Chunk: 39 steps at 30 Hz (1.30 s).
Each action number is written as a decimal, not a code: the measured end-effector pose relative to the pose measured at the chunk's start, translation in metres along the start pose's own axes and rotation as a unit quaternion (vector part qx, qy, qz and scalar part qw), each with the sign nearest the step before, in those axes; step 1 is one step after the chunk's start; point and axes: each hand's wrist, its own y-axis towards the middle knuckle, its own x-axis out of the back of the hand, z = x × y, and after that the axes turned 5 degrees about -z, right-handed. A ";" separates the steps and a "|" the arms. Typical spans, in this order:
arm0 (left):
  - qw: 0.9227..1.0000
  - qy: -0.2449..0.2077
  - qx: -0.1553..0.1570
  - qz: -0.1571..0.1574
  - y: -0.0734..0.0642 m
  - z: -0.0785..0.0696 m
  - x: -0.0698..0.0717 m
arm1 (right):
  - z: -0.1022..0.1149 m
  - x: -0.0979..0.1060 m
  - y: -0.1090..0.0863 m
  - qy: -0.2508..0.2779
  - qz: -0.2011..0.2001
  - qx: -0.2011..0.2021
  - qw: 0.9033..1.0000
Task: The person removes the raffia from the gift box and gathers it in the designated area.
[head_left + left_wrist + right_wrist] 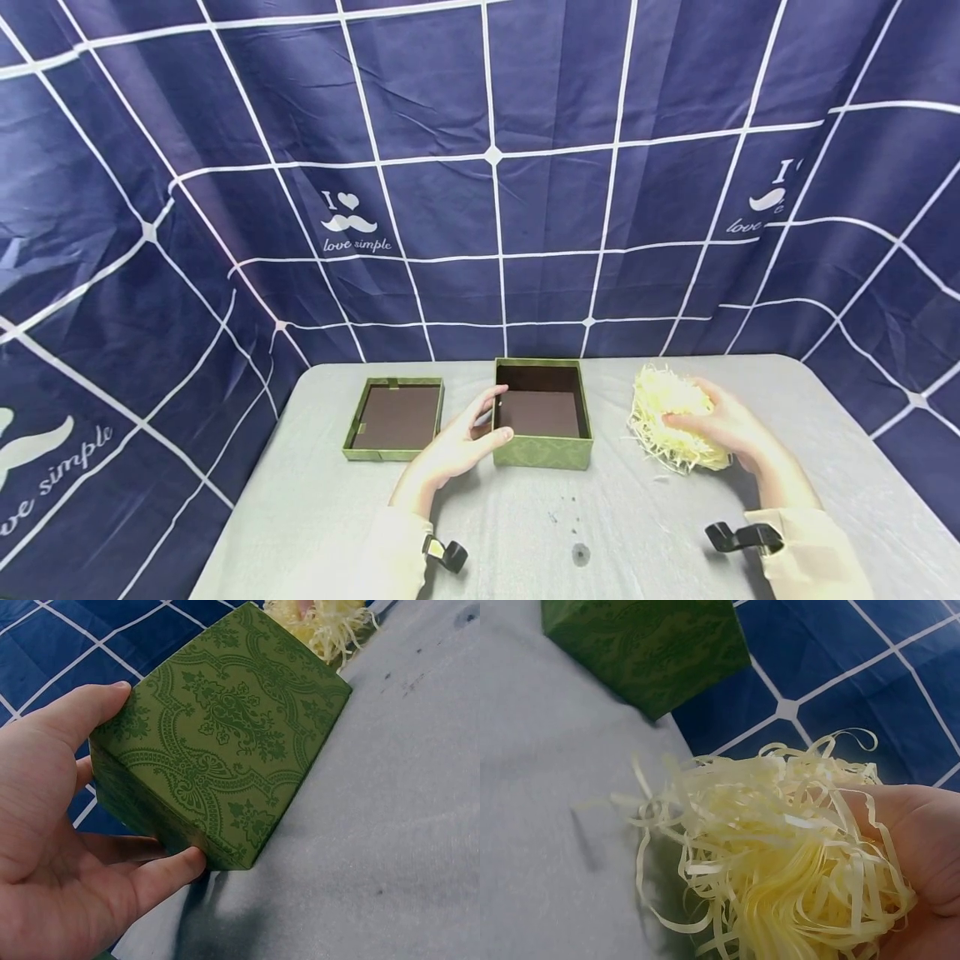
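An empty green patterned box (542, 452) with a dark brown inside stands open-topped at the middle of the table. My left hand (459, 446) holds its left side, the thumb by the near rim and the fingers along the left wall. In the left wrist view, the box's front (232, 727) shows a damask-like pattern. To the right, my right hand (723, 421) grips a loose bundle of pale yellow shredded paper (660, 400). The right wrist view has strands of the shredded paper (780, 862) sticking out, hiding most of the fingers.
A shallow green box lid (397, 417), brown inside, lies open side up to the left of the box. Grey cloth covers the table (630, 533). Behind and at both sides hangs a navy curtain (555, 208) with white lines.
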 end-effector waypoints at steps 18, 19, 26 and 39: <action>1.000 -0.004 -0.008 -0.001 0.001 0.002 0.000 | -0.010 -0.003 0.000 0.003 0.028 -0.005 1.000; 1.000 -0.005 -0.008 -0.002 0.000 0.002 0.000 | -0.011 -0.003 -0.001 0.004 0.028 -0.003 1.000; 1.000 -0.004 -0.007 -0.001 0.000 0.003 -0.001 | -0.015 -0.006 0.000 -0.007 0.023 0.010 1.000; 1.000 0.004 -0.009 -0.004 0.000 0.003 -0.001 | -0.011 -0.005 -0.002 -0.014 0.037 0.024 0.999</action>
